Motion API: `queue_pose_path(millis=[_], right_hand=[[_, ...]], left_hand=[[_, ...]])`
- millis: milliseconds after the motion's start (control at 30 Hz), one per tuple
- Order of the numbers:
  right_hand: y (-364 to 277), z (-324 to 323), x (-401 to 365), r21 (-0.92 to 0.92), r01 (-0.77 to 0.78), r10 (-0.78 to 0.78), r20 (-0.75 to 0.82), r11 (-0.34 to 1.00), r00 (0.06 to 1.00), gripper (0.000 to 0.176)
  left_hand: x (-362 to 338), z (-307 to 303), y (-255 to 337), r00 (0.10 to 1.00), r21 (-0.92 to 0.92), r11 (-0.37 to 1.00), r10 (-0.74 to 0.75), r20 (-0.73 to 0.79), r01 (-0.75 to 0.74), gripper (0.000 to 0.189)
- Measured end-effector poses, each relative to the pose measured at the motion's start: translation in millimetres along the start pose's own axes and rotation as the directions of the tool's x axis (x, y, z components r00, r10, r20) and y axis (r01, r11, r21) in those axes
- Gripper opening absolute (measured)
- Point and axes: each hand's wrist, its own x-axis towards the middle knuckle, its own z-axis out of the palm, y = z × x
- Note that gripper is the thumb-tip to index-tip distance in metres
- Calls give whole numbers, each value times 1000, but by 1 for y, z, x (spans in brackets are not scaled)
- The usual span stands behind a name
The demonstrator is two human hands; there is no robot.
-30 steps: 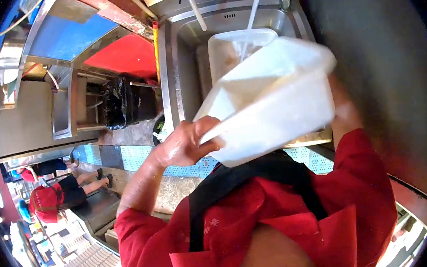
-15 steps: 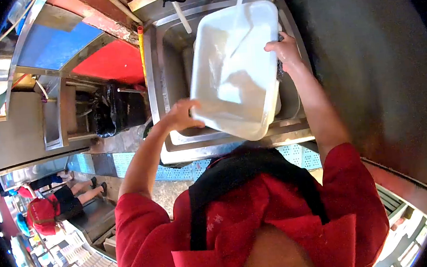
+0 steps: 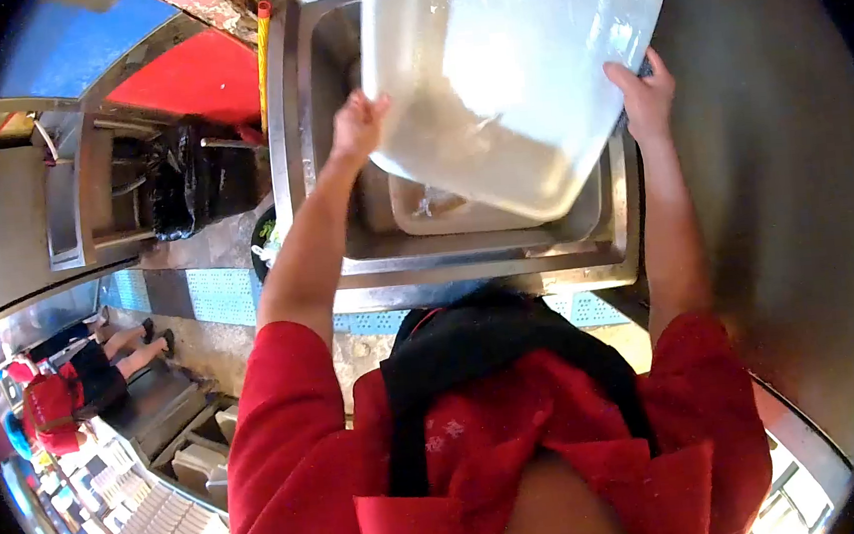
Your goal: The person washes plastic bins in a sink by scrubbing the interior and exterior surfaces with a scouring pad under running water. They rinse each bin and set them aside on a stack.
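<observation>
- Left hand [image 3: 357,125] and right hand [image 3: 643,99] clamp the white tub [image 3: 517,69] by its sides, lifted and tilted.
- Below the grips, the sink [image 3: 507,263] holds another tub [image 3: 443,215]; rinsing looks finished, perhaps.

Tub [image 3: 512,70]: translucent white plastic, smooth, glossy wet sheen. Sink [image 3: 487,267]: brushed stainless metal, dull reflective rim. Shirt [image 3: 302,458]: red woven cloth, matt. Apron strap [image 3: 493,340]: black cloth, matt. Bin bag [image 3: 185,191]: black plastic film, crinkled, glossy.
</observation>
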Motion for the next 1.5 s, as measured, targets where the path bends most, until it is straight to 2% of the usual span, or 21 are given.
queue_pose_path(millis=[100,167,233,300,367,433,500,533,600,700,833,933,1000,1067,1100,1167,1233,1267,1300,1433,1500], right_hand=[[42,20,9,63,-14,14,-10,998,1000,35],[77,35,14,110,-35,37,-22,993,999,40],[112,48,16,30,-151,152,-62,988,986,38],[133,59,10,79,-336,339,-20,939,941,37],[156,62,11,101,-498,499,19,861,867,35],[182,64,18,-89,-687,682,268,721,681,33],[197,74,29,-153,-671,685,250,725,684,29],[207,78,38,-112,-498,508,275,860,816,31],[226,86,62,-74,-315,323,295,946,899,33],[215,84,101,-735,-215,478,166,643,863,34],[177,84,76,-826,96,184,236,555,954,39],[156,92,55,-721,300,26,404,624,915,43],[155,102,61,-659,109,198,373,744,906,42],[161,119,58,-659,201,137,423,725,896,38],[167,131,48,-645,273,78,460,714,884,35],[202,160,-7,-487,439,-115,561,755,820,29],[218,194,-93,-491,529,-36,709,692,704,29],[173,197,-123,-358,383,79,810,852,581,28],[143,199,-147,-396,69,362,887,916,288,27],[148,167,-163,-159,81,151,984,984,98,31],[159,123,-138,-260,252,224,961,932,160,32]], left_hand=[[22,-57,-9,995,255,966,72,-72,-52,30],[17,-87,3,951,53,953,302,-63,-299,30],[-9,-119,64,953,337,891,275,130,-304,28],[-19,-124,91,824,352,746,525,211,-565,20],[-28,-106,109,935,140,925,342,92,-353,15],[-32,-93,133,878,352,806,461,129,-475,6],[-37,-81,141,856,372,774,496,147,-513,6],[-41,-78,146,895,402,800,415,165,-445,6],[-46,-74,153,931,428,827,313,186,-364,6],[-60,-69,155,933,471,806,308,187,-360,8],[-70,-78,146,978,495,844,173,114,-207,18],[-42,-77,103,973,31,985,-173,154,170,21],[-49,-69,73,975,66,983,-181,126,174,19],[-62,-62,57,961,55,967,-254,107,249,19],[-74,-59,51,945,-263,909,-302,123,324,19],[-87,-54,20,910,-217,884,-408,76,415,21],[-99,-49,10,892,-366,821,-449,58,437,21],[-98,-49,18,874,-462,756,-475,101,464,22],[-100,-44,19,870,-472,752,-488,71,461,21],[-97,-47,36,867,-469,765,-499,4,442,15],[-91,-57,34,841,-274,805,-541,30,527,16]])
